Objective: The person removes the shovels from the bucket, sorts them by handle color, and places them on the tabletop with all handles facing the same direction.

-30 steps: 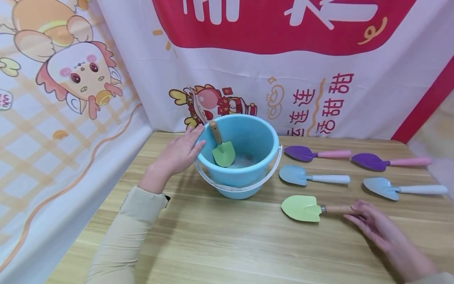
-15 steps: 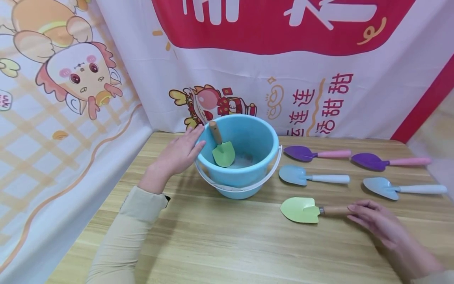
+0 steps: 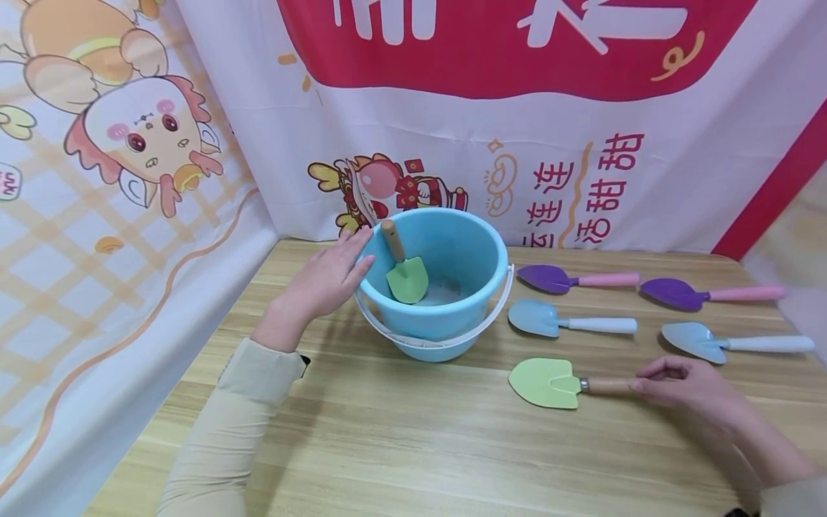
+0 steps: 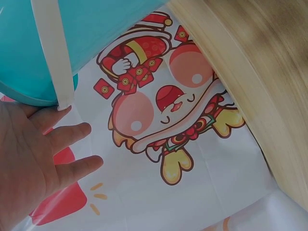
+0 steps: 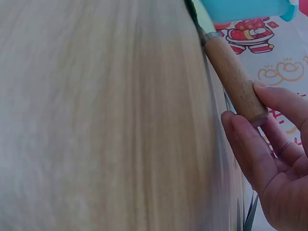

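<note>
A light blue bucket (image 3: 429, 323) with a white handle stands on the wooden table. My left hand (image 3: 328, 280) rests against its left rim, fingers extended; the left wrist view shows the hand (image 4: 38, 159) at the rim with its fingers spread. Inside the bucket leans a green garden trowel (image 3: 408, 280), its wooden handle up against the rim. Toward the right, my right hand (image 3: 694, 391) pinches the handle end of a second green trowel (image 3: 545, 383), whose blade points left toward the bucket. In the right wrist view, thumb and fingers grip the wooden handle (image 5: 233, 77).
Behind the second green trowel lie two light blue trowels (image 3: 535, 318) (image 3: 696, 342) and two purple trowels with pink handles (image 3: 548, 279) (image 3: 673, 294). A printed cloth (image 3: 400, 115) hangs behind the table (image 3: 413, 445), and another patterned cloth (image 3: 116, 287) borders it at left.
My right hand has turned a little at the wrist around the trowel handle, and the trowel has shifted slightly left. My left hand and the bucket have not moved.
</note>
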Motion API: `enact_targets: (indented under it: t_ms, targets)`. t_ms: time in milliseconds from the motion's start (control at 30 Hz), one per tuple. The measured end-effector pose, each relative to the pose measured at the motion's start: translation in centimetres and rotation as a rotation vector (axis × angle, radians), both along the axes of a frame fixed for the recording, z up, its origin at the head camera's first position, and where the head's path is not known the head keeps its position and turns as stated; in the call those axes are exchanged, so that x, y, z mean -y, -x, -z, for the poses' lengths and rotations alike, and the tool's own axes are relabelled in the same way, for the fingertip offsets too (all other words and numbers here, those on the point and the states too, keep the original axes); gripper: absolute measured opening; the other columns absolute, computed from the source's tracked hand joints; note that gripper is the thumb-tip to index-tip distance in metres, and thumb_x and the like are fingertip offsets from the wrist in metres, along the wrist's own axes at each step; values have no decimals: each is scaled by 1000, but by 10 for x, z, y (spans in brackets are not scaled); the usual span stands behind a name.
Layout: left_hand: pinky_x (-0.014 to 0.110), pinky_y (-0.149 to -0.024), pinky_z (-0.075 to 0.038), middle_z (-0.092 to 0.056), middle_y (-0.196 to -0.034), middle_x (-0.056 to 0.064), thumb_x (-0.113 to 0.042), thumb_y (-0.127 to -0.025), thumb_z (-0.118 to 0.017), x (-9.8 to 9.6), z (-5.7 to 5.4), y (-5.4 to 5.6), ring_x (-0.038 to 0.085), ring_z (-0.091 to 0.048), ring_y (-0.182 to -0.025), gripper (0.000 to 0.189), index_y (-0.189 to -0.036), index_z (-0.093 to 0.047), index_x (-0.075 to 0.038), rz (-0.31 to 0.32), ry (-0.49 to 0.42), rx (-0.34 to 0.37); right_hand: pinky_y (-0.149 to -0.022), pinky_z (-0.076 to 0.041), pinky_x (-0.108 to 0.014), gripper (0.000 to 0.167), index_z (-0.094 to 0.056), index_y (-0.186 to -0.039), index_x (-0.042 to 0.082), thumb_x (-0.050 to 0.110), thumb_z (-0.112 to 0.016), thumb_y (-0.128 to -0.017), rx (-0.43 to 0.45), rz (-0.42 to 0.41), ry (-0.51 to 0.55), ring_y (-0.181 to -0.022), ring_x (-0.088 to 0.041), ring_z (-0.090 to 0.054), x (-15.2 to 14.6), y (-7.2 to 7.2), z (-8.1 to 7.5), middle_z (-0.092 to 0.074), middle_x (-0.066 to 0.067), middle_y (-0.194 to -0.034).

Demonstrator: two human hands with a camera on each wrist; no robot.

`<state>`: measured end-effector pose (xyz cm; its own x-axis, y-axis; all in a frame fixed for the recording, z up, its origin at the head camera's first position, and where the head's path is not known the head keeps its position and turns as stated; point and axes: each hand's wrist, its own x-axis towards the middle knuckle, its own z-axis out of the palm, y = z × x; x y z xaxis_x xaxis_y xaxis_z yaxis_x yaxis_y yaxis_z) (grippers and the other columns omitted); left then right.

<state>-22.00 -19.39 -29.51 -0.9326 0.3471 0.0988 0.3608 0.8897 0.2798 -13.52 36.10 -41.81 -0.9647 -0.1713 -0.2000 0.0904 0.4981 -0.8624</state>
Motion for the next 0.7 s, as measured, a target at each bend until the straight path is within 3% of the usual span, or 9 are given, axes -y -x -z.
enact_targets:
  t_ms: [433,700]
  targets:
    - [65,-119,-19,-18,-170,8,-47,-110,-32,1,0,-1,37,-11,-155,67,-166,-17,-12,6,-3,-6,-72,-55,-24,38,-67,-119,-9,19,-76,-94,-43,-76,-186,-84,-6,-65,-2,5,-7,-73,-6,-100]
    - [65,-119,-20,-20,-169,9,-43,-111,-35,0,-2,-2,38,-12,-155,65,-165,-19,-11,4,-3,-3,-72,-57,-24,41,-65,-123,-12,16,-75,-95,-89,-108,-195,-85,-2,-66,-9,5,-15,-76,-5,-101]
